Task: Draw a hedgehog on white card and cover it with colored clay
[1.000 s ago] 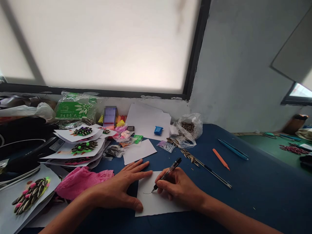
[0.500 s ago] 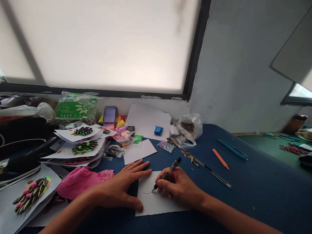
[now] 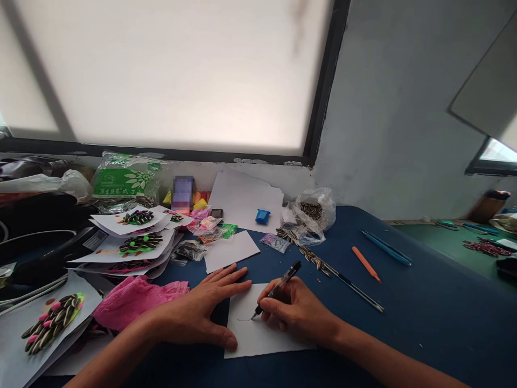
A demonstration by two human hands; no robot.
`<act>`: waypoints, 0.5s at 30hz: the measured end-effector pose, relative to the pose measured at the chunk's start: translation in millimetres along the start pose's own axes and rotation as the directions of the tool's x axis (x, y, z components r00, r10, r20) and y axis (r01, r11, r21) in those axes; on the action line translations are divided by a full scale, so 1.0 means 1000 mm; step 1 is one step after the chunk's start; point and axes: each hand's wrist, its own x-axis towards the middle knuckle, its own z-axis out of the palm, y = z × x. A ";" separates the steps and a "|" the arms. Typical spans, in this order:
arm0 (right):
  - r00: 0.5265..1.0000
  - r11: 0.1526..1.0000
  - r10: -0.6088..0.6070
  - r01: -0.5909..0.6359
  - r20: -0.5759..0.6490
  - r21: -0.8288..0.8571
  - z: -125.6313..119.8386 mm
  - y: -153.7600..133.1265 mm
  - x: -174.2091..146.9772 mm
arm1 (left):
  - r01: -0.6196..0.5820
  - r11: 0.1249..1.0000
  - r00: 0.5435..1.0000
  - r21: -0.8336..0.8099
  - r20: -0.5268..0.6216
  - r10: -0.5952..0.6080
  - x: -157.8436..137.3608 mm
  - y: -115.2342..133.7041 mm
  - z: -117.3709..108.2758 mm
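Nothing has visibly moved since the earlier frame; both hands, the paper and the pen keep their places. Largest is the blinded window, behind a dark blue table. Left on it lies a stack of cards bearing seed-covered shapes, with a big sheet against the wall at the back. Near the front edge, the paper lies flat between the hands. The left hand is spread wide and grips nothing, its thumb on the paper's left edge and its index fingertip at the upper left corner. The right hand rests on the right part, thumb and fingers closed around a black pen. A green bag stands at the back left, a pink cloth lies beside the left forearm, and a seed bag sits behind the right hand. Smaller are a clear pen, an orange marker and loose seeds. Smallest is a thin curved line, its right end at the black pen's tip.
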 end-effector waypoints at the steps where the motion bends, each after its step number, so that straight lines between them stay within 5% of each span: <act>1: 1.000 1.000 0.000 0.000 0.001 -0.003 0.000 0.000 0.000 | -0.001 1.000 1.000 -0.002 -0.001 0.001 0.000 0.000 0.000; 15: 0.999 0.999 -0.029 0.029 -0.014 -0.016 -0.002 0.005 0.002 | -0.020 1.000 1.000 -0.003 -0.010 0.019 0.000 -0.003 0.001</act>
